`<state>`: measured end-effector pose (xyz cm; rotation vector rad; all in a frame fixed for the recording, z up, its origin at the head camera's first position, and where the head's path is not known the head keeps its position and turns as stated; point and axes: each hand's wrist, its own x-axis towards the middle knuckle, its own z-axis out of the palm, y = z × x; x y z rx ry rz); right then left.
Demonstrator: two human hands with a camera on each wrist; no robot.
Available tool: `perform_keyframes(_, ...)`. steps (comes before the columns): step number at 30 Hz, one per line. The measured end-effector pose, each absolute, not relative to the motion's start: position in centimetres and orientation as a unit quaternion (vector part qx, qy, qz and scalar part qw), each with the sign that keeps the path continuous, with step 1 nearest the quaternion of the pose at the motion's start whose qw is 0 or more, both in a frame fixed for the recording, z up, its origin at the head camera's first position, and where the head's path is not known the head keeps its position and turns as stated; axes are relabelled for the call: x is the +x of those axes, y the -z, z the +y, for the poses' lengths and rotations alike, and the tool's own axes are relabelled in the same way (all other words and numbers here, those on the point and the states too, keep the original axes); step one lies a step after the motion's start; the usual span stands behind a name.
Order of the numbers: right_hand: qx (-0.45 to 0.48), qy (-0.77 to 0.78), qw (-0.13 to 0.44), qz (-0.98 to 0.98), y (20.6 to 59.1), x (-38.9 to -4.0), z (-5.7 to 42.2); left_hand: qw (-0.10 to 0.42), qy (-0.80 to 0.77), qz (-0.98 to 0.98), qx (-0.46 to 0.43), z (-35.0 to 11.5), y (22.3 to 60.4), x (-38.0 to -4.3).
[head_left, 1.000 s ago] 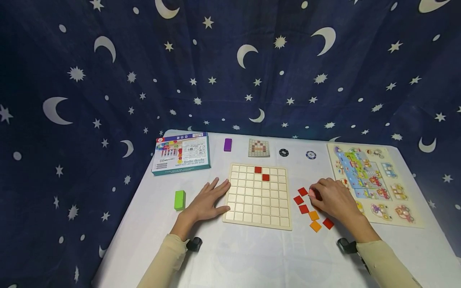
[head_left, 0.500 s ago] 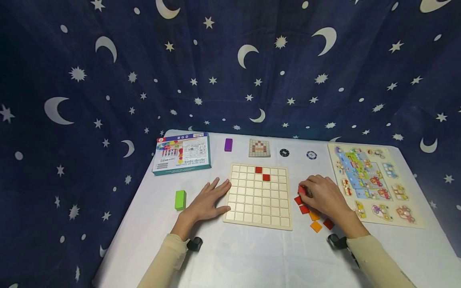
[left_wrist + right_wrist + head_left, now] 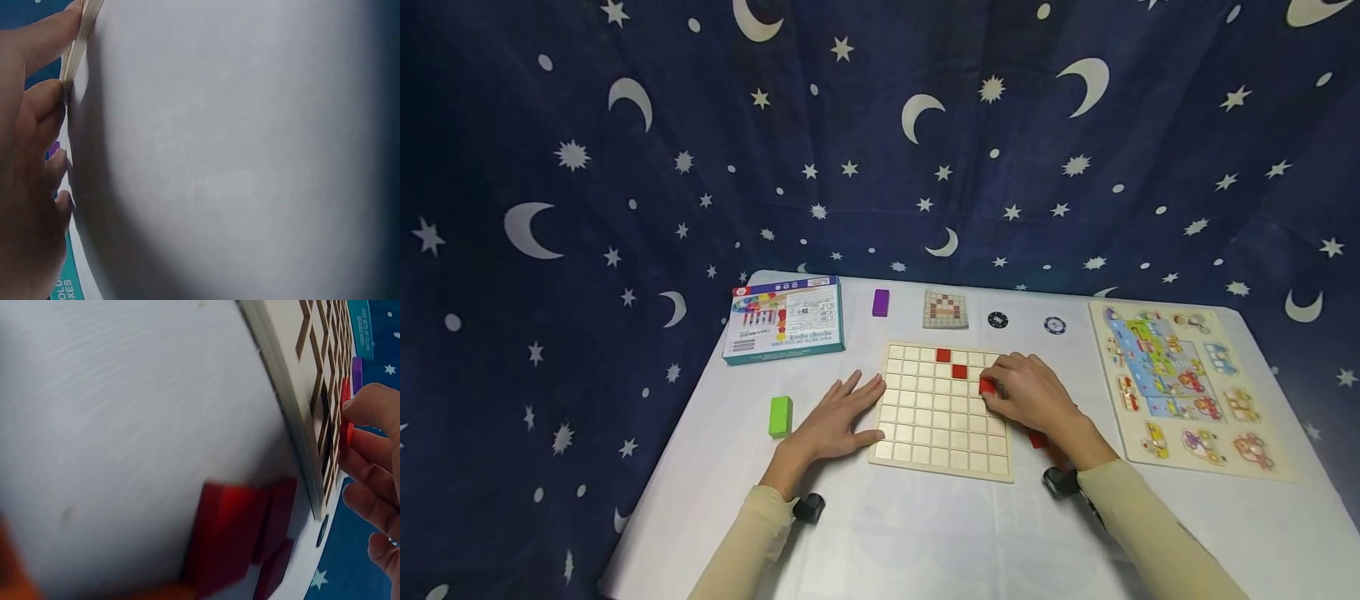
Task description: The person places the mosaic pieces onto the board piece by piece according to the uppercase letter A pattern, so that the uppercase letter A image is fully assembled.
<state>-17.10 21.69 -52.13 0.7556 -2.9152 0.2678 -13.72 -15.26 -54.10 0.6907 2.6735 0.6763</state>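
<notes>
In the head view, a pale wooden grid board (image 3: 940,429) lies mid-table, with two red tiles, an upper one (image 3: 943,355) and a lower one (image 3: 959,372), set diagonally in its far rows. My right hand (image 3: 1037,400) is over the board's right side, pinching another red tile (image 3: 345,434) between thumb and fingers. At the board's left edge, my left hand (image 3: 835,423) rests with spread fingers, its fingertips (image 3: 72,19) and thumb touching the rim. Loose red tiles (image 3: 228,534) lie beside the board's right edge, mostly hidden by my right hand and arm in the head view.
A small pattern card (image 3: 945,310) lies behind the board, near a black chip (image 3: 997,320), a blue-and-white chip (image 3: 1055,325) and a purple block (image 3: 881,302). A boxed toy (image 3: 786,321) and a green block (image 3: 781,417) stand left. A vehicle picture puzzle (image 3: 1195,383) lies right.
My right hand has moved left from the loose tiles to above the board, carrying a red tile. My left hand has stayed at the board's edge.
</notes>
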Motion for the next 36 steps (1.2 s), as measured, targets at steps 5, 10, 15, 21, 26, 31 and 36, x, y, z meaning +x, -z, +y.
perform_keyframes(5, 0.253, -0.096, 0.048, -0.962, 52.5, -17.6, 20.8, 0.148, -0.236, 0.930, 0.240, -15.4, 54.2, -13.8)
perform_keyframes(10, 0.260, -0.099, 0.046, -0.959, 52.6, -17.7, 20.5, 0.143, -0.239, 0.930, 0.242, -15.3, 54.4, -13.9)
perform_keyframes(15, 0.267, -0.101, 0.054, -0.957, 52.6, -17.8, 20.5, 0.143, -0.239, 0.931, 0.237, -15.3, 54.5, -13.9)
perform_keyframes(21, 0.269, -0.105, 0.062, -0.955, 52.8, -17.7, 20.5, 0.150, -0.237, 0.931, 0.233, -15.2, 54.4, -13.9)
perform_keyframes(26, 0.262, -0.100, 0.056, -0.958, 52.7, -17.4, 20.7, 0.152, -0.237, 0.930, 0.235, -15.1, 54.4, -13.9)
perform_keyframes(31, 0.248, -0.103, 0.043, -0.962, 52.3, -16.7, 21.6, 0.152, -0.238, 0.930, 0.236, -15.1, 54.4, -13.9)
perform_keyframes(36, 0.233, -0.110, 0.037, -0.965, 52.0, -15.9, 23.5, 0.154, -0.231, 0.932, 0.233, -15.2, 54.5, -13.8)
